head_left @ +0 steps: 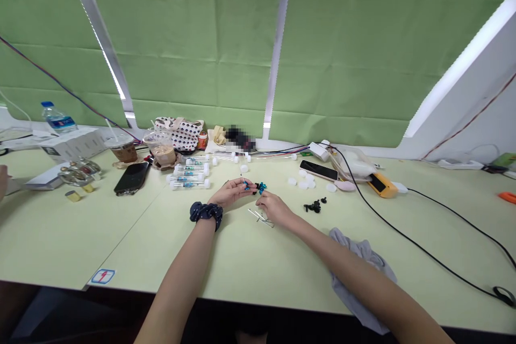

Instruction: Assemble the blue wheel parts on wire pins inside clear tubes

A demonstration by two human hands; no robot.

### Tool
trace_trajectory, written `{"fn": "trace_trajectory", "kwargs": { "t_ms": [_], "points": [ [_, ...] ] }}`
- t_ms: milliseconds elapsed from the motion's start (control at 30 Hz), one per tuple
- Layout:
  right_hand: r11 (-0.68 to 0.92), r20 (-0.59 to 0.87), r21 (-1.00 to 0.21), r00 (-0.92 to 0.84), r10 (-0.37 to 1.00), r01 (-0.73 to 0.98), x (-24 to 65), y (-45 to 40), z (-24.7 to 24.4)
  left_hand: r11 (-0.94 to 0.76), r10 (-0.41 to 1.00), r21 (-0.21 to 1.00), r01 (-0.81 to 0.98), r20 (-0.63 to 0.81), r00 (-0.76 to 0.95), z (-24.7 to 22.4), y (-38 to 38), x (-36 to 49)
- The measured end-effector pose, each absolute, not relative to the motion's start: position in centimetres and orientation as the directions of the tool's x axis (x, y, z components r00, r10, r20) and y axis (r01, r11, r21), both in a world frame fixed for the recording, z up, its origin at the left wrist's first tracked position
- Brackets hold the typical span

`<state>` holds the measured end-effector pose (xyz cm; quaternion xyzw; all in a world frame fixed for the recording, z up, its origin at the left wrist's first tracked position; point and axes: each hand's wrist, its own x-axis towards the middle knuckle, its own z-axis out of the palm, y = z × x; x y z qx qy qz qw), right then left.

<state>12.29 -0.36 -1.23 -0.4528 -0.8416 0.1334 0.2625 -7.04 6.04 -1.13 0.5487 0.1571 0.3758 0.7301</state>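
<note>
My left hand (233, 192), a dark scrunchie (206, 214) on its wrist, is closed in a pinch on a thin rod with a small shiny blue part (246, 187) at its lower end. My right hand (276, 209) has its fingertips pressed together beside a little cluster of blue and black parts (262, 187); whether it grips one of them is hidden. Several thin metal rods (261, 217) lie on the table just below the right fingers. Farther right sits a small heap of black parts (314, 206).
Clear tubes with white caps (188, 177) lie left of my hands. Loose white caps (303, 185) and a phone (319, 170) lie to the right, near a black cable (382, 212). A grey cloth (358, 258) is under my right forearm. Drink cups (162, 153) stand at the back left.
</note>
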Motion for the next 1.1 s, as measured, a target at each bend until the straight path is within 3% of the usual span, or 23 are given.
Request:
{"fn": "trace_trajectory", "kwargs": {
  "t_ms": [300,1100],
  "points": [
    [0.597,0.251,-0.366,-0.542,0.802,0.714,11.1,0.8,-2.4,0.109,0.743,0.93,-0.351,0.158,0.651,-1.5,6.4,-7.1],
    [0.632,0.284,-0.415,-0.567,0.773,0.654,10.8,1.3,-2.9,0.1,0.742,0.939,-0.329,0.15,0.653,-1.7,6.5,-7.0]
  ]
}}
